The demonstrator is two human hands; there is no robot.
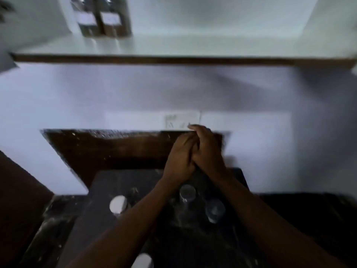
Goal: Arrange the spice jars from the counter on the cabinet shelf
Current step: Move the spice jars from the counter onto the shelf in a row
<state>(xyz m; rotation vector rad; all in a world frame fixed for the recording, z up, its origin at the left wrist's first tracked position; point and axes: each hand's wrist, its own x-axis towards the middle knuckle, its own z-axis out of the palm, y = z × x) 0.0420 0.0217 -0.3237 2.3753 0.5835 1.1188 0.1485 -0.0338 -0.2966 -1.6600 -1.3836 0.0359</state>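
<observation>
Both hands are raised above the counter [119, 182] and pressed together, the left hand [180, 159] folded against the right hand [207, 149] with fingers interlocked. Neither holds a jar; whether some small item is trapped between the palms cannot be told, as the picture is blurred and dim.

Jars observed on the dark counter: one with a pale lid at the near left [118, 206], one with a grey lid [187, 193] directly below the wrists, one with a darker lid [215, 210] just to its right, and a fourth pale lid [143, 262] at the near edge, partly cut off. All stand upright and apart from one another.

The cabinet shelf [193, 45] sits above and far, its white surface mostly bare; two jars [100, 22] already stand at its far left.

Assessment: the task appears early, with most jars not yet moved. Recommended practice for the next pick: separate the hands, take the grey-lidded jar by its body rather than its lid, lift straight up to avoid knocking its right neighbour, and set it beside the two shelved jars, keeping it clear of the shelf's brown front edge [173, 59].
</observation>
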